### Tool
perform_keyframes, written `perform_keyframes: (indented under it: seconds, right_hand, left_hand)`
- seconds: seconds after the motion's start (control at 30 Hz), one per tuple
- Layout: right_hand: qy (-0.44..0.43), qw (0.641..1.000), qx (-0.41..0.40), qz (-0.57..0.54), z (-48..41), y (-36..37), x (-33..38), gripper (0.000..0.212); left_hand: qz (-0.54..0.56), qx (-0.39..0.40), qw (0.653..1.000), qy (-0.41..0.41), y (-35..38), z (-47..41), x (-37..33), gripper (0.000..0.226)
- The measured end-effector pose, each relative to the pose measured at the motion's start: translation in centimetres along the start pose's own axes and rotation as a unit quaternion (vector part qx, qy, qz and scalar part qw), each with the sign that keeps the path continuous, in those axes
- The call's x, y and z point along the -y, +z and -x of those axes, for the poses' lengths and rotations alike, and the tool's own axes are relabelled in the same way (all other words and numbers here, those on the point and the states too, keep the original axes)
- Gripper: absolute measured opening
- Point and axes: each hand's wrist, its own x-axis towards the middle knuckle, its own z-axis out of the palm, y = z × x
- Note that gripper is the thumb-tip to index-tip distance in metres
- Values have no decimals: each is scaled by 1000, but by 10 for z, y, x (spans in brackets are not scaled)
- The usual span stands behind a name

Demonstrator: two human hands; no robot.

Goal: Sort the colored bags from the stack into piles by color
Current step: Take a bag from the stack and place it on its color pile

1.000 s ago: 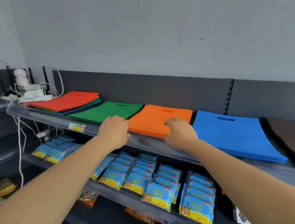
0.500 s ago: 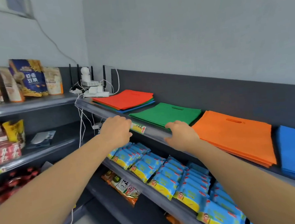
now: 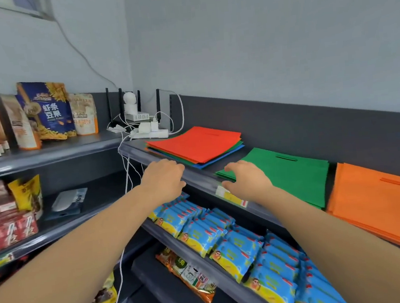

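The stack of bags [image 3: 193, 144] lies at the left end of the top shelf [image 3: 204, 180]. A red bag is on top, and green and blue edges peek out under it. To its right is the green pile [image 3: 290, 174], and next comes the orange pile [image 3: 380, 205]. The left hand [image 3: 165, 178] is at the front edge of the shelf, just in front of the stack. Its fingers are bent loosely and hold nothing. The right hand [image 3: 247, 181] is by the near corner of the green pile, with fingers spread and loose. I cannot tell if they touch the bags. A white plug box [image 3: 149, 132] sits behind the stack. Blue snack packs [image 3: 225, 233] fill the shelf below.
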Motion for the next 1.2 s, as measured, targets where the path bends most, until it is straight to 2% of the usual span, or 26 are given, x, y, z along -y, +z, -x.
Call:
perform_keyframes:
  seconds: [0.27,0.5,0.6,0.73,0.87,0.93,1.03,1.13,1.2]
  right_hand:
    - [-29,999,-15,-22,-92,20,2,42]
    - [-81,996,45,0,-161,41,-8,59]
    - [-100,991,78,-36,-181,40,-14,48]
    - [-77,976,118,-166,-198,30,-24,32]
    - [-21,951,172,-255,-207,23,-30,14]
    - [2,943,171,-285,-207,21,-30,7]
    - [17,939,146,-311,-210,22,-29,32]
    - [38,935,103,-338,-211,25,-26,35]
    - [61,928,64,-362,-209,28,-22,31]
  left_hand:
    - [20,-11,1000,12,37,-64,38,37]
    - [74,29,996,31,60,-121,57,44]
    - [116,59,990,54,65,-139,62,50]
    - [177,95,977,74,69,-160,67,60]
    - [284,141,943,102,71,-179,77,52]
    - [331,159,924,106,72,-188,83,48]
    - [348,142,922,92,76,-203,88,42]
    - [300,113,946,54,80,-212,89,76]
    - [300,83,949,50,82,-216,87,79]
